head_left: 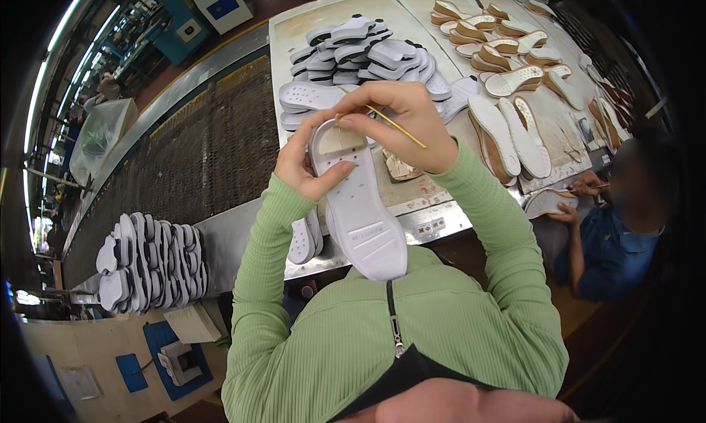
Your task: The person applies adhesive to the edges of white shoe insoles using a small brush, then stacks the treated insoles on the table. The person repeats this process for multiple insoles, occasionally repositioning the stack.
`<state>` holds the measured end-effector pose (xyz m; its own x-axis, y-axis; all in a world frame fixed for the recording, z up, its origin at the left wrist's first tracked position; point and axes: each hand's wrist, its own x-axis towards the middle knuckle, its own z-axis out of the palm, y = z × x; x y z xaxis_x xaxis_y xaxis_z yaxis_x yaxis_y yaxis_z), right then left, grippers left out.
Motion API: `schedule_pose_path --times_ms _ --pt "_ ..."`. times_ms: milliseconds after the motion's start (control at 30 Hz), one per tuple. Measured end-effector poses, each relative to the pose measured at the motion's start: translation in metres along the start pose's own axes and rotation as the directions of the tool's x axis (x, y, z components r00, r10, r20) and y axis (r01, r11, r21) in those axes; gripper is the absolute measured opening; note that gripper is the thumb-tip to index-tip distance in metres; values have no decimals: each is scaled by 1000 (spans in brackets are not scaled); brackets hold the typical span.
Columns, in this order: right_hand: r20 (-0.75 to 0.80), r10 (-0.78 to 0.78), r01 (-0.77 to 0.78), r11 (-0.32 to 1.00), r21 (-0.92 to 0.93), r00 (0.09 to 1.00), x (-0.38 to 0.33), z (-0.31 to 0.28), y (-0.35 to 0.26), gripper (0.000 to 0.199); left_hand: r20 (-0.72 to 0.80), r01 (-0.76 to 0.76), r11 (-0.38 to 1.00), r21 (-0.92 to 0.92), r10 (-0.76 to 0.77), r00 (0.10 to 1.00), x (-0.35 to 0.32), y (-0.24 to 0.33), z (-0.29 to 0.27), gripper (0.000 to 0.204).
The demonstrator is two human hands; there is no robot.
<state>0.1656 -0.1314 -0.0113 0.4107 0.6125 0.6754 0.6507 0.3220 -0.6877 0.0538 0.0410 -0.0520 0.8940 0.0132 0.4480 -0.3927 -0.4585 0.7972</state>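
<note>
My left hand (pixel 307 162) grips a white shoe sole (pixel 368 228) near its upper end, thumb on the face and fingers round the edge. The sole has small holes and a ridged panel, and its lower end reaches down to my jacket. Against the upper end lies a flat beige piece (pixel 340 141). My right hand (pixel 404 118) is closed above it, thumb and fingertips at the piece's edge. A thin yellow stick (pixel 401 127) is held among the right fingers; whether its tip touches the sole cannot be made out.
A pile of white soles (pixel 360 51) covers the middle of the table (pixel 434 191). Tan-sided soles (pixel 515 81) lie at the right. Stacked soles (pixel 151 265) stand at left beside a dark mesh conveyor (pixel 198 143). A co-worker in blue (pixel 614 254) handles a sole at right.
</note>
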Motion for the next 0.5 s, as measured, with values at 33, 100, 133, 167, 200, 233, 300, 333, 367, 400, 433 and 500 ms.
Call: schedule_pose_path --times_ms 33,100,133,167,200,233,300,333,367,400,433,500 --pt "23 -64 66 995 -76 998 5 2 1 12 -14 57 998 -39 -58 998 -3 0 -1 69" --pt "10 -172 172 977 -126 985 14 11 4 9 -36 165 979 -120 -170 985 -9 2 -2 69" --pt "20 -186 187 973 -136 982 16 14 5 9 -55 163 975 -152 -173 983 -12 3 -2 68" --pt "28 -197 199 969 -149 980 17 16 6 9 -73 161 970 -184 -176 982 -14 5 -2 68" --pt "36 -208 211 964 -164 978 18 18 6 9 -89 149 964 -220 -172 981 -15 6 -2 67" --pt "39 -219 223 963 -151 975 18 20 7 9 -96 167 959 -227 -193 976 -16 7 -3 67" --pt "44 -244 248 961 -124 969 18 23 7 8 -110 190 949 -250 -223 969 -16 10 -4 66" --pt "55 -238 243 962 -125 970 18 24 7 8 -103 209 943 -259 -242 965 -16 11 -4 64" --pt "68 -235 242 962 -125 970 17 24 7 8 -95 228 936 -267 -261 961 -15 12 -6 63" --pt "80 -232 240 963 -125 970 16 25 6 8 -87 247 929 -275 -280 956 -15 13 -7 62" --pt "82 -237 246 961 -123 968 16 25 6 8 -82 226 938 -264 -255 964 -15 13 -8 62" --pt "91 -251 261 958 -122 964 15 25 7 8 -71 173 953 -248 -196 978 -15 14 -8 61"
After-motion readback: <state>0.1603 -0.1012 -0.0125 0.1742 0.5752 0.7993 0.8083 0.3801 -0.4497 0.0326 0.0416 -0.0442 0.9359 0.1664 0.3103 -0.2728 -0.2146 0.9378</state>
